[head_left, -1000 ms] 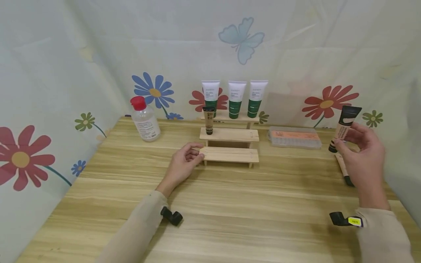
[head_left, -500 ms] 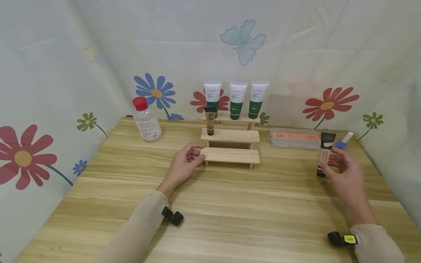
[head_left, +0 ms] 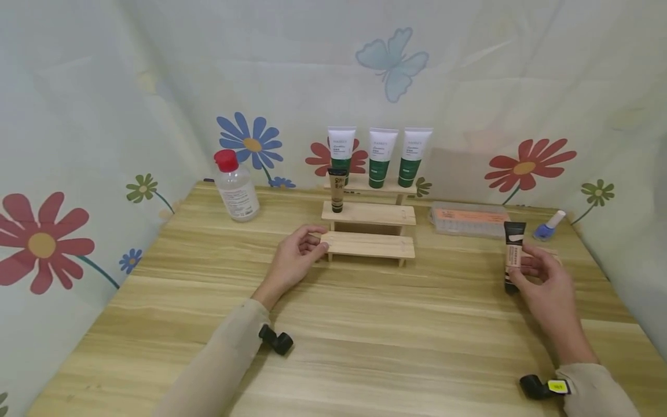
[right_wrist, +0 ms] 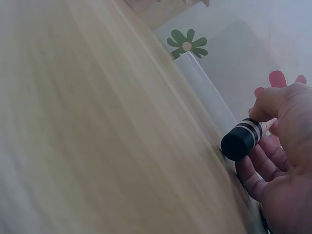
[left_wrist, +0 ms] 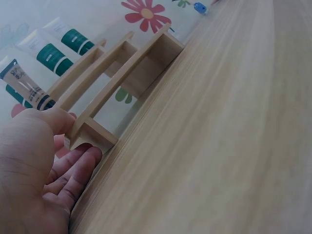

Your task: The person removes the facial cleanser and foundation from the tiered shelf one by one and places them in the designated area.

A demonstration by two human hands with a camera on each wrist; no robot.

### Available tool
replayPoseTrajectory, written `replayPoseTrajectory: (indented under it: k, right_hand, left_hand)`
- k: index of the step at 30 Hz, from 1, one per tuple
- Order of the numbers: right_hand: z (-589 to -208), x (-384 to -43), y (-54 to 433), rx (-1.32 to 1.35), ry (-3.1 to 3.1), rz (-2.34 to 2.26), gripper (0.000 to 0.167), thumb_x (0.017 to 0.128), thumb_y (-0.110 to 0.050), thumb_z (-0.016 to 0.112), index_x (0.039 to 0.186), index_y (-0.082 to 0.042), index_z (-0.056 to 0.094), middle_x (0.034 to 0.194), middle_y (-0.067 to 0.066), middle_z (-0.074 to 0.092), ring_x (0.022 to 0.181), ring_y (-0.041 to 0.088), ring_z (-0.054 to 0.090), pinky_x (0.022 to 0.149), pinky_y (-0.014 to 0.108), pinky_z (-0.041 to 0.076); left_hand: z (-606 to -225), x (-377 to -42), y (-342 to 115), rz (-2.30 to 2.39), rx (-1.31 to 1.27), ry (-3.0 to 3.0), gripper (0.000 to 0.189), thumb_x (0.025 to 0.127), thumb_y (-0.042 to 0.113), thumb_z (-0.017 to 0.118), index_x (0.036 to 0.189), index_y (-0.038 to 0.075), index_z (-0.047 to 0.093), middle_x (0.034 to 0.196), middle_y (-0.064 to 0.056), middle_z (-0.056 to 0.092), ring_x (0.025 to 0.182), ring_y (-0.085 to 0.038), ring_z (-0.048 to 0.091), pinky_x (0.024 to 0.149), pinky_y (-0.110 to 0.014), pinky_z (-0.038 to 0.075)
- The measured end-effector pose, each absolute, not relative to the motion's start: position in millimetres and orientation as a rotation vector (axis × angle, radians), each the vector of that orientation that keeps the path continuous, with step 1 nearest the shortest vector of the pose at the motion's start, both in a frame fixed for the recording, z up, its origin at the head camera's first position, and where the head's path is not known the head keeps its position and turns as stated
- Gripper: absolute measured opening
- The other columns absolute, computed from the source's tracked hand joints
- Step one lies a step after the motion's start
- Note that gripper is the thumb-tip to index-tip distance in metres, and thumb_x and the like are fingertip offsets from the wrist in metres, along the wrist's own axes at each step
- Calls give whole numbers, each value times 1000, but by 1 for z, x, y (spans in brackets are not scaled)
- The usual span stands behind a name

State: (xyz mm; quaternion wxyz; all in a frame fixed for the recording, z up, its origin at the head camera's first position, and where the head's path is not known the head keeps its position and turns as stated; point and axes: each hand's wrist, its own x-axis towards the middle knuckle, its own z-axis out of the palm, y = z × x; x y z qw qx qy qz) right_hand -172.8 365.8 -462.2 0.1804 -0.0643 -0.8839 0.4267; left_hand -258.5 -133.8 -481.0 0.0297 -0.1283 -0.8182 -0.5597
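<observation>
The left hand still pinches the lowest step of the wooden stand; the beige tube, upright near the clear case, is further left than a second ago, pinched by the right hand's thumb and fingers, the blue bottle now visible

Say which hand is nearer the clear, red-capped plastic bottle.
Left. The left hand is in front of the bottle and to its right; the right hand is much farther to the right.
</observation>
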Motion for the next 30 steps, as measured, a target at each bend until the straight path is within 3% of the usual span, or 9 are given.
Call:
replayPoseTrajectory:
  k: [10,30]
  right_hand:
    - [-467,-173,368,-120,-2551,1103,48,106,-12,75,149,6,62,124,27,71,93,-17,52,75,1,46]
    - [-472,-173,368,-173,-2571,1077,42,109,-20,72,142,6,68,124,27,72,91,-18,52,74,1,46]
  left_hand:
    - [-479,-258,-133,-1746,-401,-2512,32,108,26,77,139,19,72,112,-6,79,98,-21,75,83,-27,60]
    - [-479,-258,-133,-1747,-380,-2524,35,108,28,77,141,18,72,112,-8,78,96,-23,74,80,-26,58]
